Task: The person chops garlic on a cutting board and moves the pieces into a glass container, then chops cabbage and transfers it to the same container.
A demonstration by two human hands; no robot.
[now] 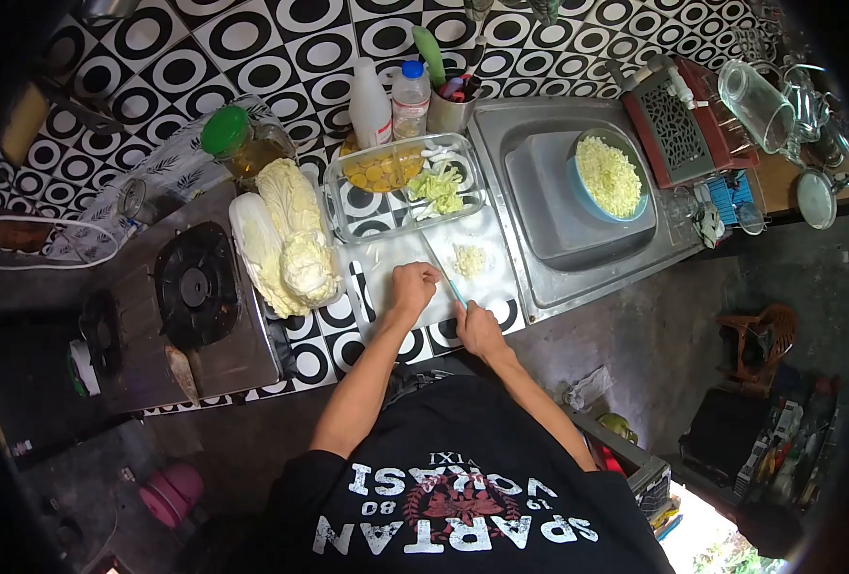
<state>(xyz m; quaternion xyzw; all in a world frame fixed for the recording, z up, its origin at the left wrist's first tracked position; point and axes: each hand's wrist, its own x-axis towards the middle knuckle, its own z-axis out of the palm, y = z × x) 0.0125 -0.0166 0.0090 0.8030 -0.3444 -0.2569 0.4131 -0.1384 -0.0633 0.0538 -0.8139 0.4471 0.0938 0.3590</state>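
Observation:
My right hand (pixel 479 328) is wrapped round the teal handle of a knife (pixel 441 263), whose blade points up and left over a white cutting board (pixel 381 258). My left hand (pixel 415 285) rests on the board left of the blade, its fingers bent together; whatever they hold is too small to make out. Right of the blade lies a small pile of chopped pale pieces (pixel 468 259). Just beyond the board stands a glass dish (pixel 346 230) with cut green leaves (pixel 436 191) in it.
Whole napa cabbages (pixel 295 239) lie left of the board, beside the stove (pixel 195 287). Behind the dish stand a white bottle (pixel 369 105) and a blue-capped bottle (pixel 411 100). At right, a bowl of chopped cabbage (pixel 608 177) sits in the sink (pixel 539 210).

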